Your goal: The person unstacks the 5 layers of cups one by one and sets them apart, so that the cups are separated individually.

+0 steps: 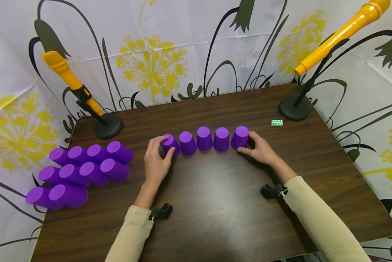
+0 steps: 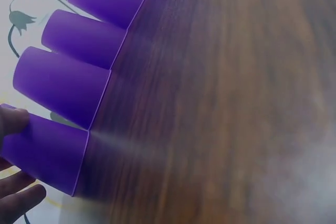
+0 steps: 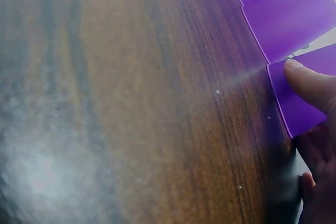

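Several purple plastic cups stand upside down in a row across the table's middle, rims nearly meeting. My left hand [image 1: 156, 160] holds the leftmost cup [image 1: 171, 145] of the row, thumb at its near side and fingers at its outer side. At the other end, my right hand [image 1: 260, 150] grips the rightmost cup [image 1: 240, 137] the same way. Between these two stand the other cups, such as the middle cup [image 1: 204, 139], untouched. In the left wrist view the held cup [image 2: 50, 150] has its rim on the tabletop. The right wrist view shows my thumb on the purple cup [image 3: 296, 100].
More purple cups [image 1: 92, 173] lie on their sides in rows at the table's left. Yellow microphones on black stands occupy the back left [image 1: 107, 126] and back right [image 1: 294, 109]. A small mint-green toy brick [image 1: 276, 123] lies near the right stand. Patterned cloth hangs behind.
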Demonstrator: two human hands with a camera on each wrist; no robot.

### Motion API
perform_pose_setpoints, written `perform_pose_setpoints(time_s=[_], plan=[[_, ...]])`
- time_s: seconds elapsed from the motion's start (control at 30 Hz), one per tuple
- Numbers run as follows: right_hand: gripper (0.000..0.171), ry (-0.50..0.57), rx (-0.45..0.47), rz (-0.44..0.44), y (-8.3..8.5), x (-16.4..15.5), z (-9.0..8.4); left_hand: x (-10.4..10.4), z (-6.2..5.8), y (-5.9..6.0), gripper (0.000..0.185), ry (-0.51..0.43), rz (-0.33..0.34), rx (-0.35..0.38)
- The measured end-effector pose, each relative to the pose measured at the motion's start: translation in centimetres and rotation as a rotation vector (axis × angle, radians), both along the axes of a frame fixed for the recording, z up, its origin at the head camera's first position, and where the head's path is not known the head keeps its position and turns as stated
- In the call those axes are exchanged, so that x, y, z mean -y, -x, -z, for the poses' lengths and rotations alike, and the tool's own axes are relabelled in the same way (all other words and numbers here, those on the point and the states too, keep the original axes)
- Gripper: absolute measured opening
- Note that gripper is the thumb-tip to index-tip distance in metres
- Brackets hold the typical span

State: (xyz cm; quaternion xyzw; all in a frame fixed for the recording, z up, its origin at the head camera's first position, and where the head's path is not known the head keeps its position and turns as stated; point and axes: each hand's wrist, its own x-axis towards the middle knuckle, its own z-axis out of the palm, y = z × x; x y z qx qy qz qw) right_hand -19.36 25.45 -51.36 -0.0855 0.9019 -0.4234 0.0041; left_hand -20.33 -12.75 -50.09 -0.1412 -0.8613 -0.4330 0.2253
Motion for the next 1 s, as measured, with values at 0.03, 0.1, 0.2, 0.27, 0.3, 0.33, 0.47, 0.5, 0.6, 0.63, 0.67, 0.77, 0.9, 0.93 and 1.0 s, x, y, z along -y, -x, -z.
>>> perform_pose_setpoints(time_s=[0.03, 0.1, 0.2, 0.27, 0.3, 0.33, 0.47, 0.5, 0.6, 0.63, 0.67, 0.77, 0.9, 0.93, 1.0], plan=[[0.064, 0.001, -0.001, -0.002, 0.0, 0.0, 0.0, 0.1, 0.0, -0.1, 0.042, -0.010, 0.004, 0.006], [0.064, 0.005, -0.005, -0.006, 0.0, 0.1, -0.1, 0.3, -0.1, -0.6, 0.042, -0.023, 0.003, 0.013], [0.063, 0.007, -0.010, -0.005, 0.0, 0.1, -0.1, 0.9, -0.4, -1.6, 0.042, -0.036, 0.005, 0.013], [0.063, 0.003, -0.007, 0.001, 0.0, 0.1, -0.1, 1.5, -0.6, -2.5, 0.043, -0.034, 0.004, 0.004], [0.063, -0.001, -0.006, 0.002, 0.0, 0.0, -0.1, 1.9, -0.8, -3.1, 0.043, -0.035, 0.003, -0.002], [0.063, -0.004, -0.004, 0.003, 0.0, 0.0, 0.0, 2.3, -0.9, -3.7, 0.044, -0.036, -0.003, -0.011], [0.064, -0.003, 0.000, -0.002, 0.0, 0.0, 0.0, 4.5, -1.5, -6.4, 0.047, -0.037, -0.058, -0.068], [0.064, -0.003, -0.002, -0.003, 0.0, 0.0, 0.0, 5.1, -1.7, -7.1, 0.048, -0.042, -0.081, -0.091], [0.064, 0.002, -0.003, 0.000, -0.1, 0.0, 0.0, 6.9, -2.7, -9.2, 0.049, -0.063, -0.155, -0.177], [0.064, 0.002, -0.002, 0.001, -0.1, 0.0, 0.1, 7.5, -3.2, -9.8, 0.048, -0.070, -0.186, -0.212], [0.065, 0.000, 0.002, 0.003, -0.1, 0.0, 0.1, 8.1, -3.7, -10.4, 0.047, -0.076, -0.225, -0.248], [0.064, 0.001, 0.006, 0.005, -0.1, 0.0, 0.3, 10.2, -4.9, -11.8, 0.043, -0.067, -0.380, -0.328], [0.063, 0.008, -0.004, 0.003, -0.1, 0.0, 0.3, 13.9, -4.4, -12.6, 0.043, 0.000, -0.612, -0.302], [0.063, 0.007, -0.007, 0.002, 0.0, 0.0, 0.3, 14.9, -4.0, -12.7, 0.044, 0.038, -0.650, -0.270], [0.063, 0.004, -0.007, 0.000, 0.0, 0.1, 0.2, 16.3, -3.2, -12.9, 0.044, 0.097, -0.722, -0.199]])
